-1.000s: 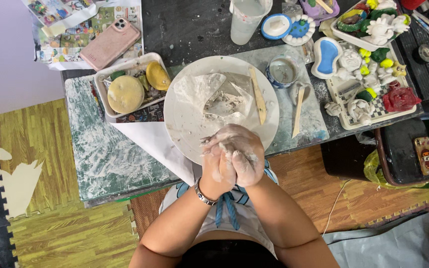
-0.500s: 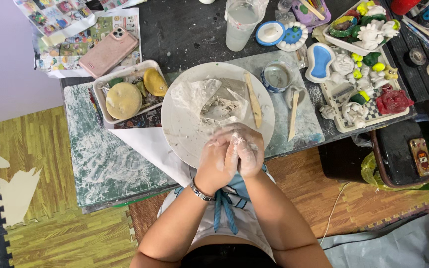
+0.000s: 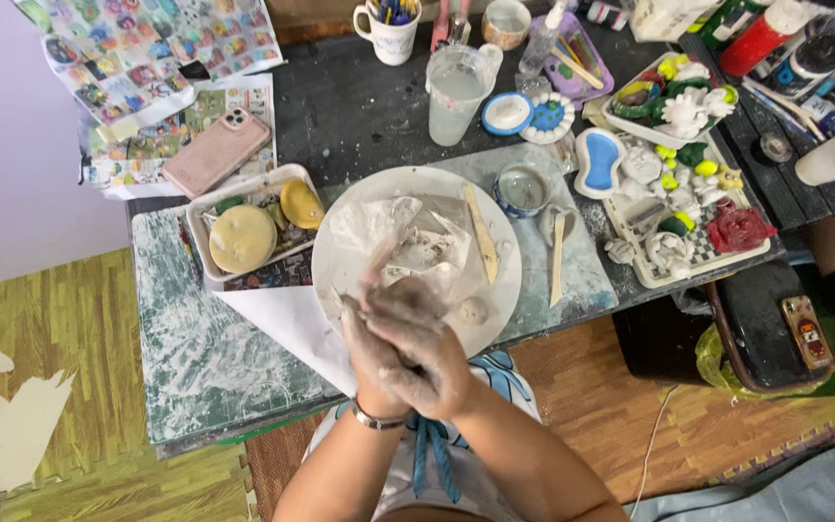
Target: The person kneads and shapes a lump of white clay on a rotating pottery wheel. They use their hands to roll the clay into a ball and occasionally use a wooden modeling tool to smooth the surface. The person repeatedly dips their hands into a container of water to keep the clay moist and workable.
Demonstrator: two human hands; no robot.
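My left hand point(image 3: 371, 340) and my right hand point(image 3: 429, 350) are smeared with grey clay and pressed palm to palm over the near rim of a white round plate point(image 3: 338, 227). Whatever may lie between the palms is hidden. On the plate lie crumpled clear plastic with clay lumps point(image 3: 408, 242), a flat wooden tool point(image 3: 481, 232) and a small clay ball point(image 3: 474, 309) just right of my hands. A bracelet point(image 3: 379, 420) circles my left wrist.
The plate rests on a green marbled board point(image 3: 205, 338). Left of it stand a white tray point(image 3: 201, 217) with yellowish discs and a pink phone point(image 3: 216, 153). Behind are a cup of cloudy water point(image 3: 456, 92), a small bowl point(image 3: 524, 187), another wooden stick point(image 3: 557, 259) and a tray of small painted figures point(image 3: 674, 275).
My joined hands have slid against each other, fingers now stretched flatter toward the plate. The view has tilted up, showing more of the table's far side.
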